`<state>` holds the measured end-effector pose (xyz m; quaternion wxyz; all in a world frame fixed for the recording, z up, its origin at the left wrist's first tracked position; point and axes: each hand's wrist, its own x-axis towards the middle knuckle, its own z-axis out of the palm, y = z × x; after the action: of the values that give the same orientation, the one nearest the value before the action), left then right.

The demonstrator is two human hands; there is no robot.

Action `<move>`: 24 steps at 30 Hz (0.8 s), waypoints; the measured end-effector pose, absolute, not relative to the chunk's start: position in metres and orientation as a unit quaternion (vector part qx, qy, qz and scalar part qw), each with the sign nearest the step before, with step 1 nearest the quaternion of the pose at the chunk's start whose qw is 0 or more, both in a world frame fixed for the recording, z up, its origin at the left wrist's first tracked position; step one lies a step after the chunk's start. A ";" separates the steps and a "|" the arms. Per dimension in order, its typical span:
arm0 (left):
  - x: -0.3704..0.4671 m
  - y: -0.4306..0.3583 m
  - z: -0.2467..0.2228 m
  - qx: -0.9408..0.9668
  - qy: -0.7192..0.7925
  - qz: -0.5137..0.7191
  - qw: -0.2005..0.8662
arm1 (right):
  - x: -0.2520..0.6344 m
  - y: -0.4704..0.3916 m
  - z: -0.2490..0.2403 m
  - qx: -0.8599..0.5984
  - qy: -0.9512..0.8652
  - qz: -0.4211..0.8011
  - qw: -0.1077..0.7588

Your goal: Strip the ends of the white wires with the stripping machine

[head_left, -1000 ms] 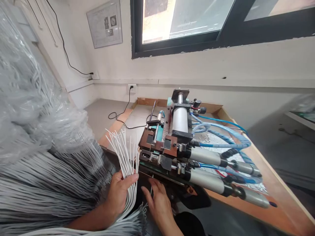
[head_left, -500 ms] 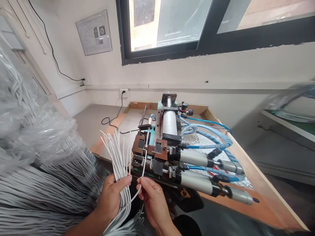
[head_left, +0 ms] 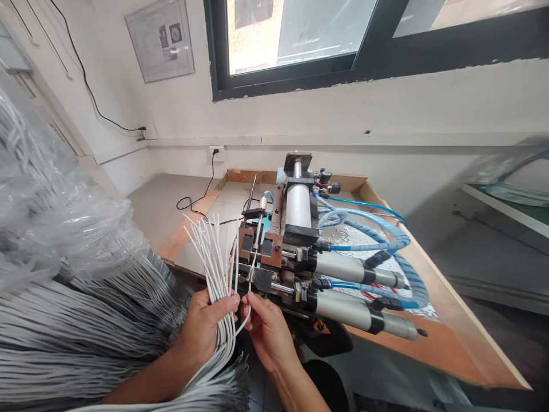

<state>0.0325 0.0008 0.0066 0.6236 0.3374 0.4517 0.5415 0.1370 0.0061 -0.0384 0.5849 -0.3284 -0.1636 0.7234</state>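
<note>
My left hand [head_left: 201, 323] is closed around a fanned bundle of white cables [head_left: 213, 263], their free ends pointing up and away. Close beside it, my right hand [head_left: 269, 332] pinches a single white cable [head_left: 246, 320] between thumb and fingers. That cable runs up between the jaws of a pneumatic machine [head_left: 298, 206], passing the brown jaw plates [head_left: 271, 249] and the dark lower block [head_left: 261, 280]. The plates stand close on both sides of it; the exact contact is hidden. Its lower part curves back toward the bundle.
A large mass of grey-white cables [head_left: 86, 332], partly wrapped in clear plastic [head_left: 81, 229], fills the left. Two air cylinders [head_left: 347, 309] and blue hoses [head_left: 377, 234] extend right over the wood-edged bench [head_left: 463, 343]. Small cut pieces [head_left: 341, 235] lie behind them.
The machine's right-hand jaws have moved left, closing in on the single cable, and the cylinder rods have shifted with them. Both hands keep their grips; the view has shifted slightly.
</note>
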 end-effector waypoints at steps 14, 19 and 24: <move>0.022 -0.010 -0.014 0.330 0.497 0.529 0.604 | 0.134 -0.011 -0.047 -0.393 -0.275 0.662 0.576; 0.022 -0.010 -0.015 0.304 0.527 0.517 0.602 | 0.137 -0.014 -0.048 -0.391 -0.270 0.673 0.567; 0.023 -0.010 -0.016 0.323 0.505 0.510 0.617 | 0.135 -0.008 -0.043 -0.377 -0.232 0.692 0.570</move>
<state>0.0230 -0.0100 -0.0161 0.6166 0.3234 0.5050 0.5100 0.1349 -0.0075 -0.0434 0.5705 -0.3773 -0.2324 0.6915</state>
